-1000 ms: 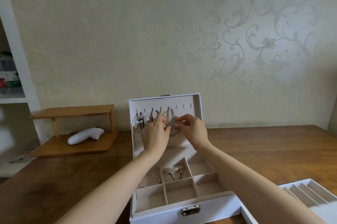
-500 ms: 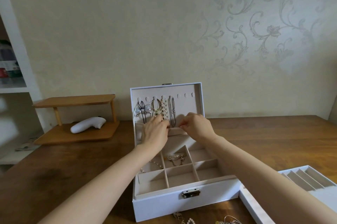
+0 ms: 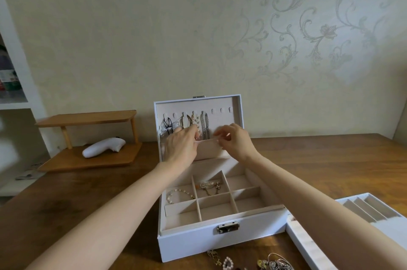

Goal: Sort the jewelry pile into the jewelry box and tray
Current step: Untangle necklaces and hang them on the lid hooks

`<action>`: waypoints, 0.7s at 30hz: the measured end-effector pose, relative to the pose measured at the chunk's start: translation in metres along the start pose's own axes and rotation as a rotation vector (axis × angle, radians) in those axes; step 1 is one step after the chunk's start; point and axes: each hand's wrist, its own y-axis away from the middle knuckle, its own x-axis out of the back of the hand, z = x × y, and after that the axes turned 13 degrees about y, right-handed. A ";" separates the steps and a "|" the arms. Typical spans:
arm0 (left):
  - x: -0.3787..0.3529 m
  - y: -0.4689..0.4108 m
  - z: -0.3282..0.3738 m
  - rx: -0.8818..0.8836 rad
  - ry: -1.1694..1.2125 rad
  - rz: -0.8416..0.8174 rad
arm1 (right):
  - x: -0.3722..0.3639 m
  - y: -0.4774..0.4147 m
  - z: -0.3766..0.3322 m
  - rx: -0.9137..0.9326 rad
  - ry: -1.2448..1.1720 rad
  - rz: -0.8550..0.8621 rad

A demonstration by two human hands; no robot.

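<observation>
- Jewelry box [image 3: 220,241]: is standing open on the bench [image 3: 330,164], with its lid [image 3: 236,111] upright.
- Hanging pieces [image 3: 204,125]: are dangling from hooks on the left half of the lid's lining, their lower ends dropping behind the pocket [image 3: 209,149].
- Left hand [image 3: 180,148]: is gripping the left part of the pocket's top edge, fingers curled over it.
- Right hand [image 3: 235,142]: is pinching the same edge farther right, between thumb and fingers.
- Beaded bracelet [image 3: 178,193]: is lying in the back-left compartment.
- Gold chain piece [image 3: 210,185]: is lying in the back-middle compartment.
- Jewelry pile [image 3: 273,264]: is lying on the bench just in front of the box, partly cut off by the frame.
- Tray [image 3: 301,239]: is sitting right of the box, partly under the right forearm.
- Wooden stand [image 3: 88,120]: is holding a white handheld device [image 3: 103,147], left of the box.
</observation>
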 end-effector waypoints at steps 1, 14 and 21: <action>0.001 0.000 0.000 -0.014 0.003 0.026 | 0.001 0.000 0.001 -0.004 -0.024 0.044; 0.057 0.078 0.021 -0.086 0.359 -0.320 | 0.067 0.095 -0.004 0.016 -0.030 -0.104; 0.045 0.139 0.038 -0.332 0.567 -0.326 | 0.078 0.163 -0.012 0.066 -0.160 -0.049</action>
